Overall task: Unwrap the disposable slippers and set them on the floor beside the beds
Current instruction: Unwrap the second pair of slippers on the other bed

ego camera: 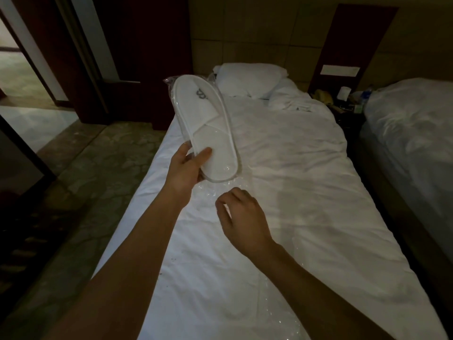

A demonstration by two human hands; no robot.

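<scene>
The left hand grips the heel of the wrapped slippers over the bed, thumb on top. The right hand, fingers loosely curled, holds nothing I can make out, near the clear wrapper. That slick film could slip from either hand, dropping the slippers.

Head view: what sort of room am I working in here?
Most likely a hotel twin room: two white-made beds, a padded headboard wall, and wrapped disposable slippers in the left hand.
</scene>
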